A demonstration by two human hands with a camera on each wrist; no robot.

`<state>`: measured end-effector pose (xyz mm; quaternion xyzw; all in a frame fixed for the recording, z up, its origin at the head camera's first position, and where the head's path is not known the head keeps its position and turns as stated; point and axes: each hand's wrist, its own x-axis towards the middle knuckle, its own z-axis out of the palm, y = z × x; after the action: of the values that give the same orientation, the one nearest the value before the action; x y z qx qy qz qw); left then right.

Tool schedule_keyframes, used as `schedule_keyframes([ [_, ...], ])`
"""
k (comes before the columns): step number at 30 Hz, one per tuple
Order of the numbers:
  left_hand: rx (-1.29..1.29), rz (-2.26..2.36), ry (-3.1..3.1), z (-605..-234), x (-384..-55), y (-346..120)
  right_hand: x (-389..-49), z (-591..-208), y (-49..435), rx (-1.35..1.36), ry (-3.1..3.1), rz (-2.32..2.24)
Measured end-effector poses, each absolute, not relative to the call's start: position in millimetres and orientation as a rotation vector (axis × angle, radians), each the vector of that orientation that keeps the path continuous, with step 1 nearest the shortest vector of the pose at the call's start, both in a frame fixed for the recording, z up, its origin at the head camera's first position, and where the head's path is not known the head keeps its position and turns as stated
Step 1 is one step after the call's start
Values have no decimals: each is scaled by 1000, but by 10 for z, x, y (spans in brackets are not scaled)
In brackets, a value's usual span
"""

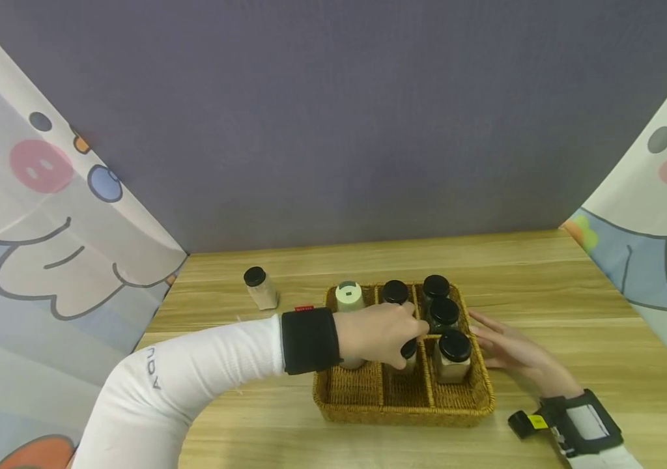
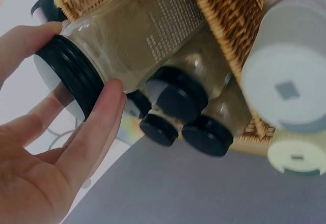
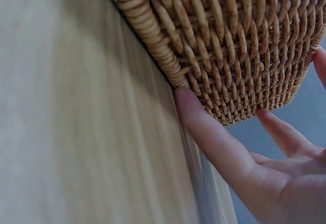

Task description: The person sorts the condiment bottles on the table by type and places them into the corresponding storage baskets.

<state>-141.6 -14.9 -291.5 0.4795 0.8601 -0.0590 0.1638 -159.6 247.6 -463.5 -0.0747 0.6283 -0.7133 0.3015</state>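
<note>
My left hand (image 1: 382, 333) reaches over a wicker basket (image 1: 404, 415) with compartments. Its thumb and fingers grip the black lid of a spice jar (image 2: 137, 30), a clear jar of brownish powder with printed text. In the head view that jar is partly hidden under the hand, in the middle compartment. Behind it in the same compartment stands another black-lidded jar (image 1: 395, 291). On the basket's right side, my right hand (image 1: 512, 352) touches the outer wall with extended fingers; the right wrist view shows fingertips against the wicker weave (image 3: 234, 56).
The basket's right section holds black-lidded jars, including a front one (image 1: 453, 365). White-lidded containers, one with a pale green-white cap (image 1: 349, 294), stand in the left section. A lone black-lidded jar (image 1: 262, 290) stands on the wooden table (image 1: 562, 286) at back left. A grey panel (image 1: 333, 130) rises behind.
</note>
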Motion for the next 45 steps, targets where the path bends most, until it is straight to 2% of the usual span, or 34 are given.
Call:
schedule_keyframes([
  [29,1321,-284,2482,-3329,-1406,-81,-1623,-4665,2493,-196,1659,-1882],
  [45,1325,-280,2481,-3357,-1449,-81,-1611,-4629,2476,-211,1679,-1864],
])
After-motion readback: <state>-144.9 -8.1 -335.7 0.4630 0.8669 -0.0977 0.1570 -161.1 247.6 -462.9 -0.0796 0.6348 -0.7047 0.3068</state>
